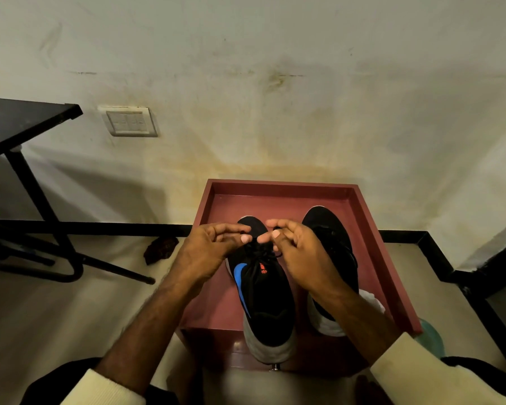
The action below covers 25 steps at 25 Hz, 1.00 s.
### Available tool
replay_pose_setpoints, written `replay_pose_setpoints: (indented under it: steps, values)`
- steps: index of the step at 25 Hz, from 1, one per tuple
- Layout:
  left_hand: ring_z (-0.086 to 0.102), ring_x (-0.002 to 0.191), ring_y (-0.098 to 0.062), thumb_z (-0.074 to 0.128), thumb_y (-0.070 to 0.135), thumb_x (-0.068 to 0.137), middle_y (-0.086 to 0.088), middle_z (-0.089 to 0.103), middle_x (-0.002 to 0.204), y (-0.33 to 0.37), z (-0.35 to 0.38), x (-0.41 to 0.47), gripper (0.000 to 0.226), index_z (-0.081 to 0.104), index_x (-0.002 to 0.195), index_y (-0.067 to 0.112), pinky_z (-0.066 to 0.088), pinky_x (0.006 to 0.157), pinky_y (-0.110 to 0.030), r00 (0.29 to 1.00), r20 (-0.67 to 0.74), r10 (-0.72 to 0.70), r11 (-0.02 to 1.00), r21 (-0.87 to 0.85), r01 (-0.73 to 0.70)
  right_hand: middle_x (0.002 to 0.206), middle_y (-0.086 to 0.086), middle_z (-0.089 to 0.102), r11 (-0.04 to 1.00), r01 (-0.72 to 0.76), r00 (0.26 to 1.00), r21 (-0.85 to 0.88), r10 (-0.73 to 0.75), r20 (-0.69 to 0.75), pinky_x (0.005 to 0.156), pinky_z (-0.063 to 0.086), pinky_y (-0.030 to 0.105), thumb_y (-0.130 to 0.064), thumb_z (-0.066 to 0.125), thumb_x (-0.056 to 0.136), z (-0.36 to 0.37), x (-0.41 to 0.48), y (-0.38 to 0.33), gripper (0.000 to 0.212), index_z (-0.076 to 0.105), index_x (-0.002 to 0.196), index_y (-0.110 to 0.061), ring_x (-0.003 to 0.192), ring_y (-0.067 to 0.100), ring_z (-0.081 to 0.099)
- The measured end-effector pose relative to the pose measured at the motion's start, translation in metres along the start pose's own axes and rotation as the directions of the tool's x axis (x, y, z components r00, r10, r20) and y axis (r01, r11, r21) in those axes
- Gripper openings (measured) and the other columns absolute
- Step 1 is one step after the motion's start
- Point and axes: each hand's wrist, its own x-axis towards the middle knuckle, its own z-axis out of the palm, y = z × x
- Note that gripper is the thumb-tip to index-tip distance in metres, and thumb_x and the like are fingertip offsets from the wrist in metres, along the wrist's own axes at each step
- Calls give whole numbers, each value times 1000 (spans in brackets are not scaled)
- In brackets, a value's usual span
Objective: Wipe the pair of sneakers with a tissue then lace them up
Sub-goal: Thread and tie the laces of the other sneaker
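We see two black fabric sneakers standing side by side, toes toward the wall, in a dark red square wooden tray (pixel 365 229). The left sneaker (pixel 263 296), with a blue swoosh on its side, lies under both hands. Our left hand (pixel 214 249) curls its fingers and pinches the black lace (pixel 260 250) between thumb and forefinger; our right hand (pixel 298 252) pinches another stretch of it just opposite, thumbs nearly touching. The right sneaker (pixel 324 226) sits beside it, untouched. A crumpled white tissue (pixel 373 301) lies by that sneaker's heel, against the tray's right wall
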Motion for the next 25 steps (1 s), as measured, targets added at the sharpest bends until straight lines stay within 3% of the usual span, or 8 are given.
replay_pose_setpoints:
  steps: [4, 7, 9, 11, 13, 16, 22, 25]
  values:
    - [74, 98, 1, 84, 29, 83, 15, 80, 99, -6, -7, 5, 14, 84, 96, 34, 56, 92, -23, 994, -12, 110, 959, 266, -103, 97, -9, 71, 967, 133, 987, -216, -148, -55, 85, 55, 24, -24, 54, 107, 7, -4, 1, 23, 74, 116, -32, 95, 6, 68]
    - [76, 93, -1, 84, 24, 84, 12, 81, 95, -6, -7, 5, 12, 84, 95, 28, 56, 85, -16, 993, 42, 111, 960, 253, -118, 111, -6, 54, 859, 209, 943, -467, -304, -136, 96, 46, 33, -32, 58, 102, 9, -3, 5, 19, 75, 111, -37, 108, 12, 50]
    - [78, 90, -7, 82, 18, 84, 4, 82, 93, -4, -5, 4, 14, 83, 98, 20, 59, 82, -16, 992, 87, 97, 973, 203, -113, 117, -10, 56, 825, 232, 935, -515, -336, -117, 98, 44, 39, -35, 57, 102, 8, -2, 3, 20, 74, 112, -39, 111, 11, 49]
    - [79, 93, -16, 82, 15, 84, -4, 82, 95, -4, -4, 5, 18, 81, 102, 14, 61, 87, -24, 991, 108, 74, 991, 107, -86, 111, -16, 68, 874, 252, 952, -416, -300, -53, 96, 52, 41, -34, 56, 103, 8, -3, 1, 22, 72, 118, -37, 108, 6, 60]
    - [79, 94, -21, 82, 13, 83, -10, 82, 95, -3, -2, 6, 23, 79, 105, 10, 62, 88, -28, 994, 105, 42, 999, 8, -43, 96, -8, 76, 965, 168, 982, -201, -181, -46, 87, 60, 36, -27, 64, 102, 9, -4, -1, 20, 72, 119, -26, 94, 5, 72]
    - [78, 87, -17, 83, 11, 83, -11, 82, 92, -2, 0, 5, 20, 79, 102, 8, 59, 80, -25, 996, 85, 9, 998, -59, -4, 86, 0, 79, 997, 71, 995, -22, -72, -63, 78, 60, 25, -19, 74, 96, 5, -1, -1, 12, 73, 106, -14, 82, 7, 76]
    - [77, 86, -14, 86, 13, 78, -7, 81, 96, -2, 1, 5, 16, 83, 93, 11, 61, 76, -21, 997, 69, 40, 999, -34, -37, 98, -8, 78, 978, 154, 986, -139, -143, 90, 87, 57, 21, -19, 73, 96, -1, -2, -5, 20, 65, 114, -21, 95, 2, 73]
    - [71, 71, -13, 88, 16, 78, -9, 78, 82, -5, 4, 7, 16, 82, 92, 10, 58, 71, -21, 998, 50, 32, 999, -15, -31, 95, -12, 76, 967, 186, 980, -172, -170, 103, 85, 57, 20, -18, 76, 94, -3, -4, -6, 28, 58, 116, -19, 94, -1, 72]
